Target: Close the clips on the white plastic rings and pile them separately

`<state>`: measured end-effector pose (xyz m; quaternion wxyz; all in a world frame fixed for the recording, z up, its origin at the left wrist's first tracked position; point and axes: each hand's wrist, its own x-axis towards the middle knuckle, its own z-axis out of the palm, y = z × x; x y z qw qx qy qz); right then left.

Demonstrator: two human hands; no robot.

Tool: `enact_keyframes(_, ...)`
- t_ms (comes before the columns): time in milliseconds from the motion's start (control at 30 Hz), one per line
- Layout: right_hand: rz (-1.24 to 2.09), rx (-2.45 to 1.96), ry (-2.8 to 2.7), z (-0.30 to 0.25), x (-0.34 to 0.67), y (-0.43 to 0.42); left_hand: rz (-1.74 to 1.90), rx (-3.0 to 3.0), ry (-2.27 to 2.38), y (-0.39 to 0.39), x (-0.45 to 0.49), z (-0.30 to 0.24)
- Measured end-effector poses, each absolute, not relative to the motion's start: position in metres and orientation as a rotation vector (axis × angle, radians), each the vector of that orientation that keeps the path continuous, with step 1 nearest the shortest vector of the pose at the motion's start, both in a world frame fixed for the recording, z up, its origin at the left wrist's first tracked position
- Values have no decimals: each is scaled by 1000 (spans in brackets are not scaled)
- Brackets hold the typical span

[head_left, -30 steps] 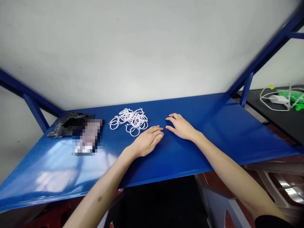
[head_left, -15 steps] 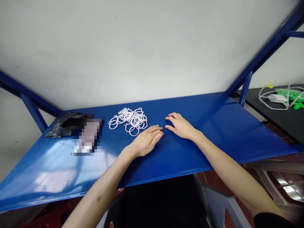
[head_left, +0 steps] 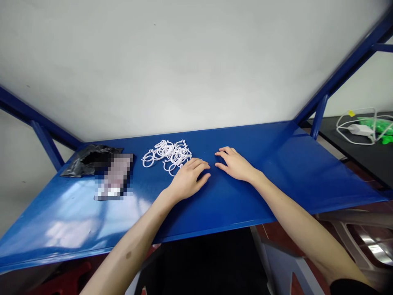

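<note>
Left hand nearer thin white rings

Black right sleeve, bare forearms, ungloved hands

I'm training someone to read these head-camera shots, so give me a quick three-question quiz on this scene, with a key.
1. True or false: the left hand is nearer to the pile of white rings than the right hand is.
2. What colour is the tabletop? A: green. B: blue. C: white.
3. Fill in: as the wearer sees it, the black bag lies to the ____ of the pile of white rings.
Key: 1 true; 2 B; 3 left.
</note>
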<state>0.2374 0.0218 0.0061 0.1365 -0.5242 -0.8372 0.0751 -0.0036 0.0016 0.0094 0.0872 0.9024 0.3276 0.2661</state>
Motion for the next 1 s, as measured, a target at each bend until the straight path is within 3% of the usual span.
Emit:
enact_keyframes(167,248,-1519,-2413,6,238,22,1063,2722,1450,13,-14,10)
enact_keyframes(367,339,-1539,-2394,9,238,22,759,2627,2072,18,-25,8)
enact_keyframes(533,331,-1538,-2405,10,238,21,687,2593,2041,19,-27,9)
enact_keyframes(1000,280,-1523,-2415,8,238,21,1139,2660,1837,14,-26,11)
